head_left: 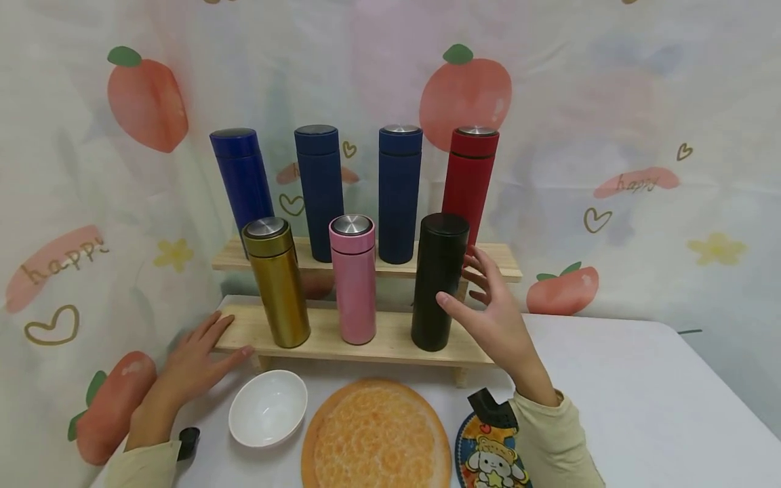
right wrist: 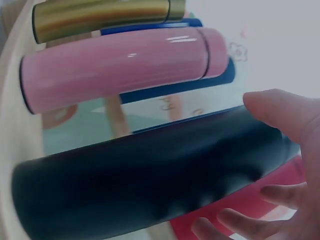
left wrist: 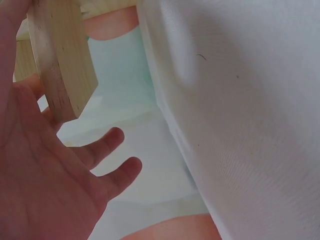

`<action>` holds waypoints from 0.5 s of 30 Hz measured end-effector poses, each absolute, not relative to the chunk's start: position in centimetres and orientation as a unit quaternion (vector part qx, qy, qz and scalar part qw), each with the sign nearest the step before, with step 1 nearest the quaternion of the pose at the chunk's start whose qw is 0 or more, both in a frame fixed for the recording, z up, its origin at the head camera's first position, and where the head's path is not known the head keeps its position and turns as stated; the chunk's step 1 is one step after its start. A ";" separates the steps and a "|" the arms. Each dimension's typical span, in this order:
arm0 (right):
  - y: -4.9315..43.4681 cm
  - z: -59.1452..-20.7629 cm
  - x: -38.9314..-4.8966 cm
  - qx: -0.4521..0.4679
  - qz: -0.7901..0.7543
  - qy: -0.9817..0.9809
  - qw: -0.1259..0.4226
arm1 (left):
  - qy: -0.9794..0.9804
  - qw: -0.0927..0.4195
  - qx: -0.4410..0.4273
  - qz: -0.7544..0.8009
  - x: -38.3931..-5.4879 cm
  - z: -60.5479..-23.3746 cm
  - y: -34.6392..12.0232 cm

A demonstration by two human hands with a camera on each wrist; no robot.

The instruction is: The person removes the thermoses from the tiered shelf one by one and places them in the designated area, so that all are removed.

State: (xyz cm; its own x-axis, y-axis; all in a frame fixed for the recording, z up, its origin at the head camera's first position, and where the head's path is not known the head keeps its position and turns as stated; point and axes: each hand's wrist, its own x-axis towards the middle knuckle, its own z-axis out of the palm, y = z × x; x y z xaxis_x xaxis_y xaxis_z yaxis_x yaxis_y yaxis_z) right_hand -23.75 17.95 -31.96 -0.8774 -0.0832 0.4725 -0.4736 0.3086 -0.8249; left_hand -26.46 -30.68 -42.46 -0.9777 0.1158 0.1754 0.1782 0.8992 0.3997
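Note:
On the lower wooden shelf (head_left: pixel 393 333) stand a gold thermos (head_left: pixel 277 291), a pink thermos (head_left: pixel 354 291) and a black thermos (head_left: pixel 438 285). My right hand (head_left: pixel 491 315) is at the right side of the black one, thumb in front and fingers spread beside it, not curled round it; the right wrist view shows the thumb apart from the black thermos (right wrist: pixel 140 175). At the shelf's left end rests my left hand (head_left: pixel 192 366), its fingers spread. In the left wrist view, the board end (left wrist: pixel 65 60) lies against that hand, with two fingers extending free.
Behind, the upper shelf (head_left: pixel 503 261) carries several blue thermoses (head_left: pixel 321 196) and a red thermos (head_left: pixel 470 176). In front lie a white bowl (head_left: pixel 268 410), a round pastry-patterned mat (head_left: pixel 375 440) and a cartoon-printed mat (head_left: pixel 491 464). A printed cloth (head_left: pixel 567 122) hangs behind.

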 end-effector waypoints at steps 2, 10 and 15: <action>17.9 -32.5 -24.3 0.170 0.585 -0.781 0.140 | -0.972 0.075 -0.075 -0.210 -26.4 -42.5 -30.8; 17.8 -34.4 -25.6 0.144 0.620 -0.768 0.072 | -0.972 0.072 -0.071 -0.214 -26.3 -42.6 -30.7; 17.5 -34.9 -25.9 0.140 0.608 -0.776 0.087 | -0.970 0.073 -0.071 -0.220 -26.3 -42.5 -30.7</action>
